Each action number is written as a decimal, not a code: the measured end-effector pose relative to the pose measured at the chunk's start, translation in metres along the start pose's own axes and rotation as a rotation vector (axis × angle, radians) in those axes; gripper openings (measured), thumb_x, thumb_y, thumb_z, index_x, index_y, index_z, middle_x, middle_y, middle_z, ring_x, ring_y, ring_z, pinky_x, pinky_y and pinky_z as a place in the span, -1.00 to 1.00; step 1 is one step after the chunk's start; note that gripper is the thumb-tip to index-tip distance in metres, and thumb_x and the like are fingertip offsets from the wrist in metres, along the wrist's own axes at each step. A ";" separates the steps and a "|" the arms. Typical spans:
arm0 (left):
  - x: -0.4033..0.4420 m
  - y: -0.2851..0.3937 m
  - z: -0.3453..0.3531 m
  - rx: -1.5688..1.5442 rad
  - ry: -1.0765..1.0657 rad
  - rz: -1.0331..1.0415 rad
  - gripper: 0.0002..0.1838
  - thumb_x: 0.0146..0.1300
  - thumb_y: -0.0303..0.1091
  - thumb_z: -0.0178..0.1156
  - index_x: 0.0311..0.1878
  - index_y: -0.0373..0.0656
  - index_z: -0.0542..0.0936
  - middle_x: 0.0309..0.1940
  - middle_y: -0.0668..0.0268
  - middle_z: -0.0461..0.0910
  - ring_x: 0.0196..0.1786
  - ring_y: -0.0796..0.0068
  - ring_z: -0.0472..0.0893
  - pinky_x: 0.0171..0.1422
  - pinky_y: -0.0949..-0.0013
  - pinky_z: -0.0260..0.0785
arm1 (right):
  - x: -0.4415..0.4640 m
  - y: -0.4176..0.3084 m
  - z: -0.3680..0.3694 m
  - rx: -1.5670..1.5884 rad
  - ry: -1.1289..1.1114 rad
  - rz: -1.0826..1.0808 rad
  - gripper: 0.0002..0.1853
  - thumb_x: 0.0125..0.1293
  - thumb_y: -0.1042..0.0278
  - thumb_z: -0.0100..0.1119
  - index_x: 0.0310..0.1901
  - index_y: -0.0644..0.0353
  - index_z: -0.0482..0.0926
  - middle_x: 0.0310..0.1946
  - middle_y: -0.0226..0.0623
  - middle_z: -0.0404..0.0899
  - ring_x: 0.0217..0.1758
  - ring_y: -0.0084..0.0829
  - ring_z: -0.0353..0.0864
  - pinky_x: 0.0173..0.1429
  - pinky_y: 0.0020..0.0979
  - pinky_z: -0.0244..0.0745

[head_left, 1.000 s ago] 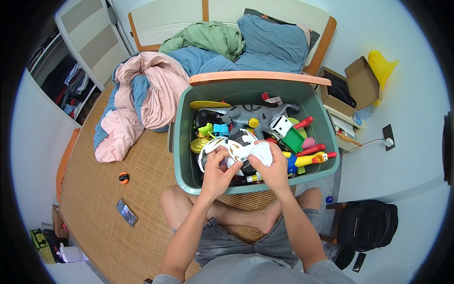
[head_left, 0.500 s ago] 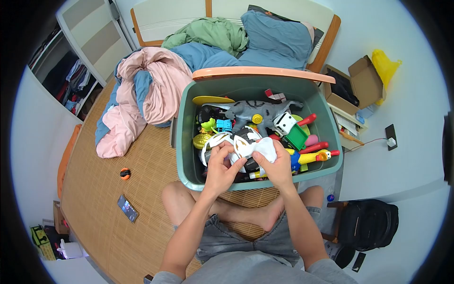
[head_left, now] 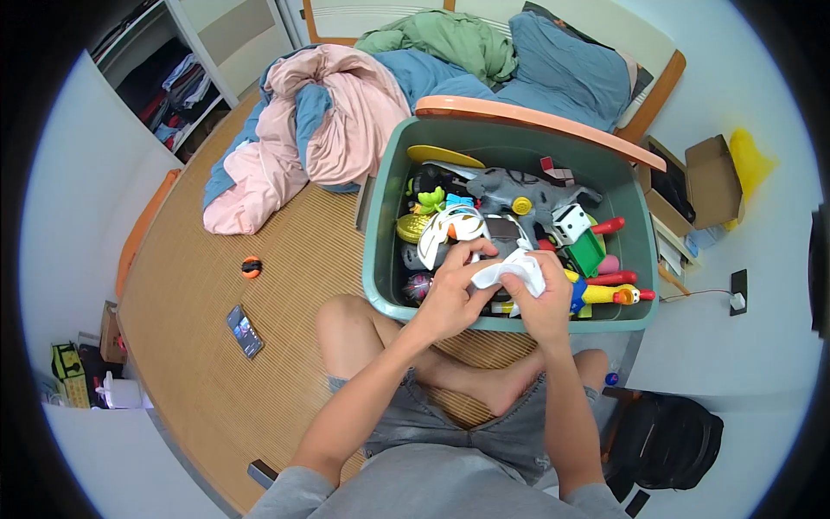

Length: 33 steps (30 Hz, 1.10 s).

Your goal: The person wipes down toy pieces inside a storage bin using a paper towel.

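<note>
With our left hand (head_left: 456,296) and right hand (head_left: 545,298) we pinch a soft-looking, creased white piece (head_left: 512,270) over the near side of the smooth-walled green bin (head_left: 519,138), above jumbled glossy toys (head_left: 586,254).

Head-worn view, wide, facing forward and down, near the bin (head_left: 519,140)

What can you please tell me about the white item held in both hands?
The white item looks thin, smooth and curved, perhaps folded; whether it is plastic or cloth, I cannot tell. The left hand and right hand grip it from either side. They hide part of it. It is held over the near side of the green box.
</note>
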<state>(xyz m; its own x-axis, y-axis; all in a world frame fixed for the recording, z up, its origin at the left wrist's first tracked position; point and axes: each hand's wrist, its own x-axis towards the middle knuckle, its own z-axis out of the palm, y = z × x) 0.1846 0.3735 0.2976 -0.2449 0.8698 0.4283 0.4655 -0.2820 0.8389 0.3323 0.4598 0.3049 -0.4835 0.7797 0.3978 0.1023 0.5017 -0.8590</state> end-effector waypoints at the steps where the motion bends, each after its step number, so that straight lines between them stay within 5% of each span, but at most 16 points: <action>1: 0.000 0.000 -0.001 0.003 0.002 -0.004 -0.57 0.07 -0.63 0.29 0.06 -0.18 0.63 0.10 0.18 0.46 0.14 0.27 0.52 0.14 0.35 0.40 | -0.001 0.001 0.000 0.004 -0.004 0.002 -0.69 0.11 0.32 0.46 -0.20 0.30 0.59 -0.26 -0.26 0.56 -0.25 -0.42 0.57 -0.16 -0.44 0.47; 13: 0.002 0.004 -0.001 -0.093 0.012 -0.116 -0.67 0.04 -0.53 0.37 -0.06 -0.25 0.65 0.08 0.19 0.51 0.13 0.25 0.54 0.13 0.32 0.43 | -0.003 0.011 0.005 0.111 0.053 0.101 -0.70 0.20 0.22 0.40 -0.29 0.32 0.58 -0.45 -0.28 0.51 -0.41 -0.47 0.48 -0.31 -0.42 0.37; 17: 0.003 -0.002 0.000 -0.027 0.047 -0.003 -0.70 0.04 -0.53 0.36 -0.09 -0.24 0.65 0.07 0.20 0.52 0.12 0.28 0.54 0.10 0.35 0.43 | -0.001 0.011 0.001 0.037 0.008 0.029 -0.73 0.16 0.27 0.42 -0.30 0.29 0.58 -0.46 -0.26 0.50 -0.43 -0.40 0.48 -0.32 -0.40 0.37; 25: 0.002 0.001 0.000 -0.071 0.013 -0.053 -0.72 0.07 -0.56 0.32 -0.09 -0.24 0.66 0.05 0.21 0.51 0.05 0.32 0.57 0.00 0.38 0.44 | -0.002 0.004 0.000 0.034 0.002 0.115 -0.71 0.14 0.24 0.44 -0.31 0.29 0.60 -0.45 -0.29 0.55 -0.38 -0.44 0.54 -0.28 -0.42 0.41; 33: 0.004 0.006 -0.001 -0.051 0.018 -0.111 -0.70 0.05 -0.53 0.36 -0.09 -0.23 0.65 0.08 0.22 0.52 0.11 0.31 0.55 0.12 0.34 0.42 | -0.001 0.002 0.001 0.168 0.077 0.136 -0.68 0.18 0.18 0.42 -0.30 0.32 0.62 -0.45 -0.29 0.57 -0.36 -0.44 0.56 -0.26 -0.41 0.44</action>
<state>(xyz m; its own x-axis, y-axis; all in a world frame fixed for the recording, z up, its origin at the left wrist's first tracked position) 0.1853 0.3744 0.3045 -0.3079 0.8897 0.3372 0.3905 -0.2050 0.8975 0.3324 0.4595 0.3029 -0.4065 0.8654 0.2929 0.0130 0.3260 -0.9453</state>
